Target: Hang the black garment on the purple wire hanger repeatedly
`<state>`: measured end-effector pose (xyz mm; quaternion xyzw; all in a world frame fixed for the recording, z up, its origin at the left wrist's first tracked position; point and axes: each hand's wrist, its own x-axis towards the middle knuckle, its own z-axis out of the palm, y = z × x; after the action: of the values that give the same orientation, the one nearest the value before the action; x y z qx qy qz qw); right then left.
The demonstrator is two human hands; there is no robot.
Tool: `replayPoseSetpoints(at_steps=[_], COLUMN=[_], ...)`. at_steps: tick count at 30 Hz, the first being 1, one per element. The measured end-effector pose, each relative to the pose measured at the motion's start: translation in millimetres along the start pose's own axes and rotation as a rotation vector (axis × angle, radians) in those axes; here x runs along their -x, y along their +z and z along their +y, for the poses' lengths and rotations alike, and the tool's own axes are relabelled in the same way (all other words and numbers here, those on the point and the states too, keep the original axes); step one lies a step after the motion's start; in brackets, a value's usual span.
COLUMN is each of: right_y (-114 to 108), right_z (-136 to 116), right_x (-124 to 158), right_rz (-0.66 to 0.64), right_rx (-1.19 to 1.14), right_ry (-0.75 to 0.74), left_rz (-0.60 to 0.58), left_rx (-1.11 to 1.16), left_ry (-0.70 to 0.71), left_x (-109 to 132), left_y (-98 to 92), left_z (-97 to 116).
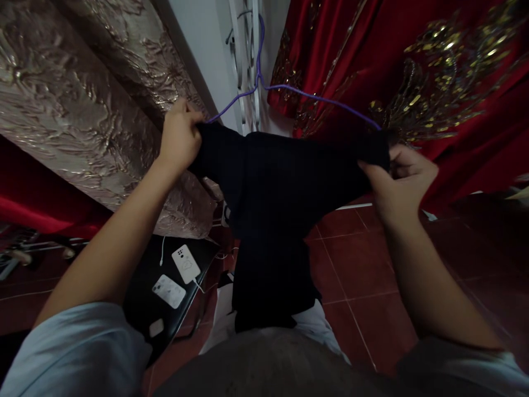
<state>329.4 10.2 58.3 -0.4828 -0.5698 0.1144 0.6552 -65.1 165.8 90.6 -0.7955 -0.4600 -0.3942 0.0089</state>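
Holding dark garment (pixel 285 182) mid-frame: left hand (pixel 179 132), grip clamped on one end; right hand (pixel 403 179), grip clamped on other; purple hanger (pixel 258 81) at upper center.

The garment (pixel 281 182) is matt cloth, the hanger (pixel 322 98) smooth, the sequinned drape (pixel 384 30) glossy

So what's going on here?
A person holds a dark garment stretched out with both bare hands, the left hand gripping one upper corner and the right hand the other. A purple hanger's arms run down to those corners. Whether its hook is on the white metal frame is hard to tell. Two phones lie on a black surface lower left.
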Motion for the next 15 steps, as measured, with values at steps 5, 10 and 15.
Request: replayPoseSetpoints(at_steps=[5, 10, 15], right_y=[2, 3, 14], right_z=[11, 35, 47], right_x=[-40, -76, -73], right_rz=[-0.015, -0.225, -0.372], right_rx=[-0.135, 0.004, -0.087], right_ry=[-0.171, -0.104, 0.313], left_rz=[0.023, 0.021, 0.106], left_rx=[-0.019, -0.041, -0.026], left_ry=[0.083, 0.086, -0.08], left_x=[6, 7, 6], left_y=[8.4, 1.8, -6.0], left_z=[0, 1, 7])
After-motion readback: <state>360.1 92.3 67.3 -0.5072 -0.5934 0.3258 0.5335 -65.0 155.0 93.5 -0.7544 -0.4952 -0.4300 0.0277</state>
